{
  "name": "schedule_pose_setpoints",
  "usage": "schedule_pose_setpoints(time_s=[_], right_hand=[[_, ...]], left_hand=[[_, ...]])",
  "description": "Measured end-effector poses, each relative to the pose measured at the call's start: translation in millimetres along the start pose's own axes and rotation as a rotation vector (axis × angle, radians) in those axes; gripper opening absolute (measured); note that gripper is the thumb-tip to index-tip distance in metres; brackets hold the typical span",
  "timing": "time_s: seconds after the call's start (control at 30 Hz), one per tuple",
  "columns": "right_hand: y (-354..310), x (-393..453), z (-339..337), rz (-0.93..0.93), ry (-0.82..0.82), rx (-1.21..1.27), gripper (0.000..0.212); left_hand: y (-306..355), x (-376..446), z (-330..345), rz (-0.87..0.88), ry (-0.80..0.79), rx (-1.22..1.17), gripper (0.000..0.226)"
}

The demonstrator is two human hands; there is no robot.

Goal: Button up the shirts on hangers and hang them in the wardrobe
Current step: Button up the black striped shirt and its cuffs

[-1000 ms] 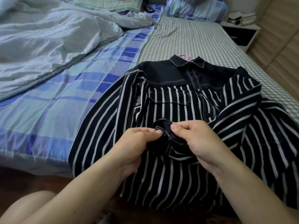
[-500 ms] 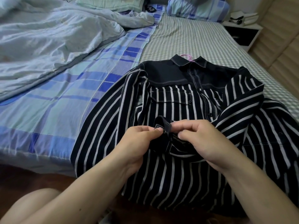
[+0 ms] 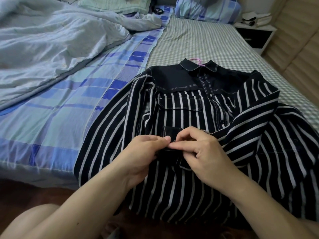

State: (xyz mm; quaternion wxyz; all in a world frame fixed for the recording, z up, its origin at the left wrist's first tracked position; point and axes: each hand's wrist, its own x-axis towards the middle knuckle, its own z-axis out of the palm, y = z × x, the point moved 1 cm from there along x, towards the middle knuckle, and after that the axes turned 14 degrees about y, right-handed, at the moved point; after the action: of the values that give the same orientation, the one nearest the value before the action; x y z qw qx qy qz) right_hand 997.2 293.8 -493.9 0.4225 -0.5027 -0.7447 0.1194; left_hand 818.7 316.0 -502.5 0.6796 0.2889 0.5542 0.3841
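A black shirt with white stripes (image 3: 181,107) lies front up on the bed, its hem hanging over the near edge. The pink hook of a hanger (image 3: 196,60) pokes out above the collar. My left hand (image 3: 143,156) and my right hand (image 3: 205,152) meet over the middle of the shirt and pinch a dark cuff (image 3: 170,131) between thumbs and fingertips. The sleeves are folded across the body of the shirt. The button itself is hidden by my fingers.
A rumpled pale blue duvet (image 3: 51,49) covers the left of the bed. A blue checked sheet (image 3: 57,118) and a green gingham sheet (image 3: 198,40) lie under the shirt. Pillows (image 3: 207,9) sit at the head, a nightstand (image 3: 255,33) at the far right.
My fingertips have drawn closer together on the cuff, and the cuff's flap now stands flatter above them. The shirt has stayed where it was.
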Motion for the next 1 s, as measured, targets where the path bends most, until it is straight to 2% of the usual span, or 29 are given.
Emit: schedule_pose_setpoints(time_s=[0.07,0.13,0.33,0.47,0.63,0.7,0.77,1.0], right_hand=[[1,3,-7,0.144,0.040,0.126,0.037],[3,6,-11,0.236,0.054,0.187,0.027],[5,7,1,0.011,0.100,0.043,0.015],[6,7,4,-0.055,0.111,-0.032,0.011],[3,5,6,0.163,0.118,0.015,0.011],[3,5,5,0.241,0.079,0.053,0.012],[2,5,4,0.258,0.053,0.070,0.013],[2,6,2,0.290,0.017,0.093,0.006]], left_hand=[[-2,2,-2,0.012,0.009,-0.001,0.028],[-3,4,-1,0.031,-0.002,0.011,0.022],[-6,6,-1,0.043,-0.016,0.029,0.024],[-7,8,-4,0.039,-0.014,0.023,0.024],[-8,9,-5,0.036,-0.020,0.035,0.020],[-7,10,-6,0.042,-0.044,0.070,0.027],[-6,12,-7,0.043,-0.073,0.123,0.035],[-4,7,-6,0.055,-0.164,0.160,0.034]])
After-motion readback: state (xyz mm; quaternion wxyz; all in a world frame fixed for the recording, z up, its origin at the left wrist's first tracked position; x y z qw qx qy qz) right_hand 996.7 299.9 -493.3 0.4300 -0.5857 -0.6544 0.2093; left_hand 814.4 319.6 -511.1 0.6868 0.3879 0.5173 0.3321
